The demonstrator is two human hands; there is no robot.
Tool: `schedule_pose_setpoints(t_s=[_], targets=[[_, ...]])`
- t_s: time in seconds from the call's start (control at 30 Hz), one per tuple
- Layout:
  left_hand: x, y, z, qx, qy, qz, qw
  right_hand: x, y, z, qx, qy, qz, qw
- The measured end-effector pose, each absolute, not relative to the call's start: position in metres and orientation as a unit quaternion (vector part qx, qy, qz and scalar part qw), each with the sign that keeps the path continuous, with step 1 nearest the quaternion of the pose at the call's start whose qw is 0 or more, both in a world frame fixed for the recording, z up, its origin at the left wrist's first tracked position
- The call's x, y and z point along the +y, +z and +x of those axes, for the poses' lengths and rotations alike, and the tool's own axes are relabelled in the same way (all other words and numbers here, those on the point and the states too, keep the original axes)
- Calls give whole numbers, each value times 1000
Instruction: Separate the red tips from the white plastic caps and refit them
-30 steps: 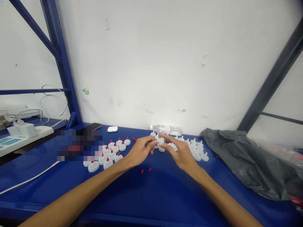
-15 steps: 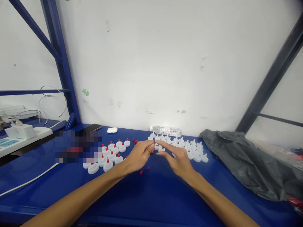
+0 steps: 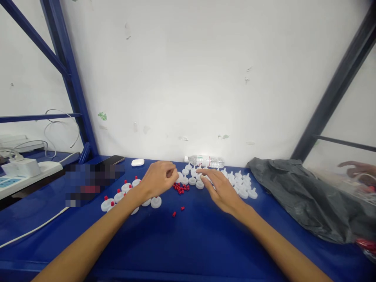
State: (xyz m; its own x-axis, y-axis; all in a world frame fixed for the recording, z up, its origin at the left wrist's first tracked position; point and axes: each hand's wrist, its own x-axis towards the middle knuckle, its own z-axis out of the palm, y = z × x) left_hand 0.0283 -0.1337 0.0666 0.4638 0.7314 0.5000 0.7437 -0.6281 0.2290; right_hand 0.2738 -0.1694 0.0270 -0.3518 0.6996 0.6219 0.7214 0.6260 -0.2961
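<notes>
The left hand [image 3: 158, 178] curls left of red caps [image 3: 180, 188], grasp hidden. By white lids [image 3: 243, 193], the right hand [image 3: 219, 190] spreads, unclenched.

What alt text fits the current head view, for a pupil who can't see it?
A person's curled left hand and open right hand are over a blue table, loose red caps between them. Red-tipped white lids stand on the left; untipped white lids spread from centre to right, near grey sheeting.
</notes>
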Motion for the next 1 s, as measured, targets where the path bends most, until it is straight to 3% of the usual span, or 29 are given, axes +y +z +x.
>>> schedule_pose_setpoints(t_s=[0.27, 0.53, 0.6, 0.73, 1.0], targets=[[-127, 55, 13, -464, -130, -874, 55, -158, 18, 279, -842, -16, -450, 298], [-132, 64, 15, -477, -133, -864, 87, -155, 12, 282, -846, -24, -473, 247], [-138, 69, 18, -452, -126, -883, 30, -154, 11, 283, -846, -27, -476, 239], [-149, 69, 23, -403, -62, -891, -201, -152, 8, 283, -848, -26, -479, 227], [-146, 53, 19, -369, 5, -873, -318, -151, 7, 285, -851, -13, -483, 205]])
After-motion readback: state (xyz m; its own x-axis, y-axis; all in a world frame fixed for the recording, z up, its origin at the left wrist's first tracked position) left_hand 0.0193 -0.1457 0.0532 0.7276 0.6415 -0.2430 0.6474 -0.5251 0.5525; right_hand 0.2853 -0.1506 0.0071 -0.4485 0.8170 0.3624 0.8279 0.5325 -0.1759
